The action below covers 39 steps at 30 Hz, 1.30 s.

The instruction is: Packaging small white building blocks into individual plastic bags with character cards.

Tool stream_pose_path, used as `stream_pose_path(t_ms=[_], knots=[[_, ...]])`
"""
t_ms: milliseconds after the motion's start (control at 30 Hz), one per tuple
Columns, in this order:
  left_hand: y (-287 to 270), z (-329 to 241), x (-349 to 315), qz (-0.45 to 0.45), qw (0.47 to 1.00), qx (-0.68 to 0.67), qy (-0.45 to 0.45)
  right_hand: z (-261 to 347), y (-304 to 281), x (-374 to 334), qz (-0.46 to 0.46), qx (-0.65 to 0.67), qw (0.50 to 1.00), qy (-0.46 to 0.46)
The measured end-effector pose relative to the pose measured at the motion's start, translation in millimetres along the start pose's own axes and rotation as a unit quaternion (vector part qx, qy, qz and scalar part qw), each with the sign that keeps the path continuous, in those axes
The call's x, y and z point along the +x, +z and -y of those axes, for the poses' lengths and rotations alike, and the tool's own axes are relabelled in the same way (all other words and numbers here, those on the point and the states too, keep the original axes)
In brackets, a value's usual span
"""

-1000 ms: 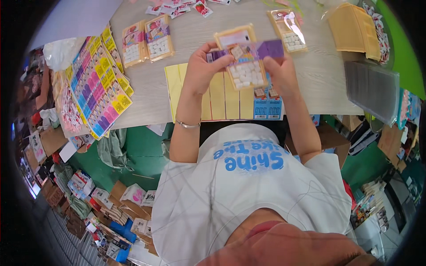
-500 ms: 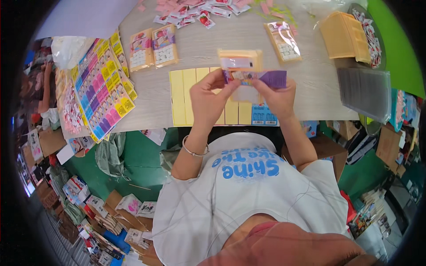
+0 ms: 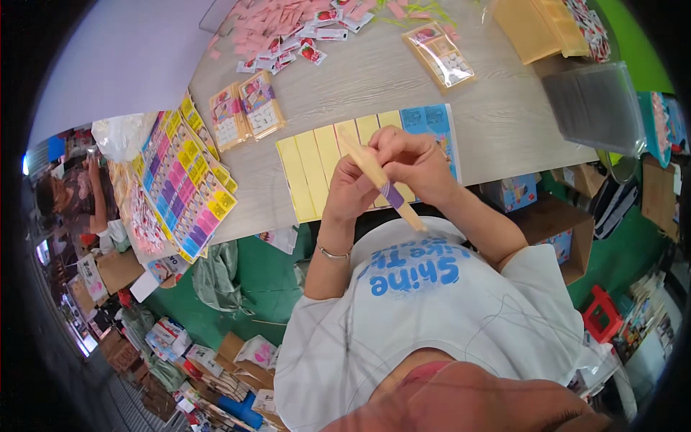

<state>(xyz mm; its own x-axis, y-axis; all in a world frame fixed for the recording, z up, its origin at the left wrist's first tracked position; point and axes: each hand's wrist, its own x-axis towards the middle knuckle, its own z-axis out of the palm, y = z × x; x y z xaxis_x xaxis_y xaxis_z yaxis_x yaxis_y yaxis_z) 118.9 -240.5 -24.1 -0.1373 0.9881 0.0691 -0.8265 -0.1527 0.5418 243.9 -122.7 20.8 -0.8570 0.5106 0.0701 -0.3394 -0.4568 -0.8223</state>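
My left hand [image 3: 350,189] grips a thin, pale yellow plastic tray [image 3: 368,164], turned edge-on and tilted above the table's front edge. Around its lower part runs a purple label band [image 3: 391,195]. My right hand [image 3: 421,164] is closed beside the tray, fingers curled and pressed together against its side; whatever they pinch is hidden. Beneath both hands lies a sheet of yellow label strips [image 3: 304,169] with a blue printed end [image 3: 437,122]. The tray's contents cannot be seen from this angle.
Two packed trays [image 3: 260,104] lie at left, another [image 3: 439,57] at far right. Label sheets [image 3: 191,180] overhang the left edge. Sachets [image 3: 309,52] and pink pieces [image 3: 266,25] cover the back. Stacked yellow trays [image 3: 536,32] and clear plastic sheets [image 3: 594,108] stand at right.
The tray has turned from face-up to edge-on and come nearer my body. My right hand has moved from the label's right end to beside the tray; the label now bends around it.
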Motion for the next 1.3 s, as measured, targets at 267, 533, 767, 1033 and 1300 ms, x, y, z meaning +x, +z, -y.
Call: stream_pose_path(t_ms=[267,533,767,1033,1300], knots=[[18.2,0.9,1.2,-0.138,0.986,0.083,0.051,3.4,-19.8,2.5,-0.080,-0.295,0.950,-0.058],[-10.2,-44.3,-15.9,-0.244,0.900,0.358,0.050,-8.8,-0.4,20.8,-0.044,-0.338,0.939,0.051],[-126.3,-225.5,-5.8,-0.400,0.372,0.825,0.143,-83.9,42.7,170.5,-0.049,-0.188,0.975,0.110],[-167.1,-206.9,-18.1,-0.439,0.331,0.834,-0.037,-100.5,72.4,179.6,0.015,-0.647,0.758,0.085],[-169.3,-239.1,30.0,-0.390,0.302,0.869,0.039,-148.2,91.4,260.4,-0.023,-0.607,0.795,-0.002]])
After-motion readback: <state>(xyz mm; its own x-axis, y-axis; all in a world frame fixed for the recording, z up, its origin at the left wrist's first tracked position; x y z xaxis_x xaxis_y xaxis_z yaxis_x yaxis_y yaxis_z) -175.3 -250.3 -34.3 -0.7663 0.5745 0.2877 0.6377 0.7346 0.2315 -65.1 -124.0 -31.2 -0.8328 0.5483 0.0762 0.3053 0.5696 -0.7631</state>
